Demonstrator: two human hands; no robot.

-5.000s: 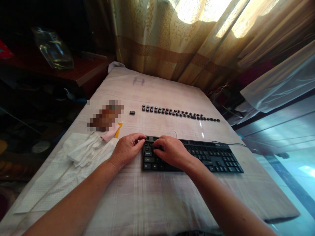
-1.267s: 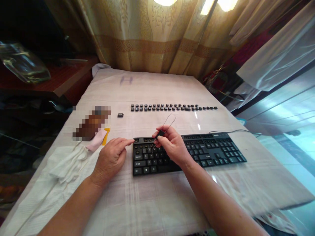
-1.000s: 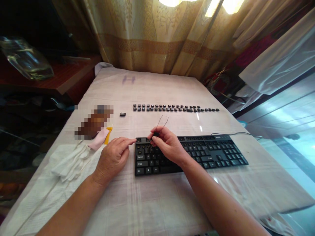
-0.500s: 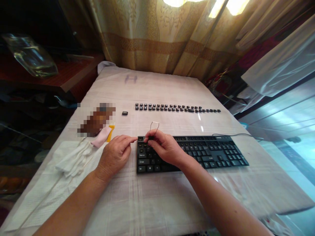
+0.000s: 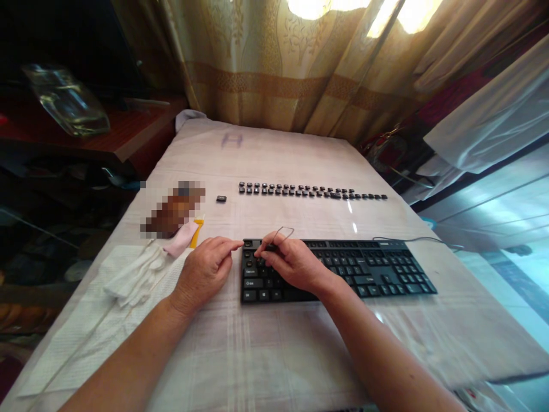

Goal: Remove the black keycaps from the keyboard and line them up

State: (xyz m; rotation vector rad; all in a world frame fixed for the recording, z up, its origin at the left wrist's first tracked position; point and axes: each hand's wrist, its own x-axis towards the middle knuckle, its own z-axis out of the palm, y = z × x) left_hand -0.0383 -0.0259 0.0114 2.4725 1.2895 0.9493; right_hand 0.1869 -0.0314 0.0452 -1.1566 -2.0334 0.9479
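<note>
A black keyboard lies on the cloth-covered table in front of me. My right hand rests over its left part, fingers pinched on a wire keycap puller whose loop sticks out behind my knuckles. My left hand sits on the cloth just left of the keyboard, fingers curled, the forefinger touching the top-left corner. A long row of loose black keycaps lies farther back, with a single keycap apart at its left.
White gloves and a pink and yellow item lie on a white paper sheet at the left, next to a blurred-out object. The keyboard's cable runs off to the right. Curtains hang behind; a dark shelf stands left.
My right hand has lowered the wire puller from above the keyboard down onto the upper-left keys. The left hand has stayed at the keyboard's left corner.
</note>
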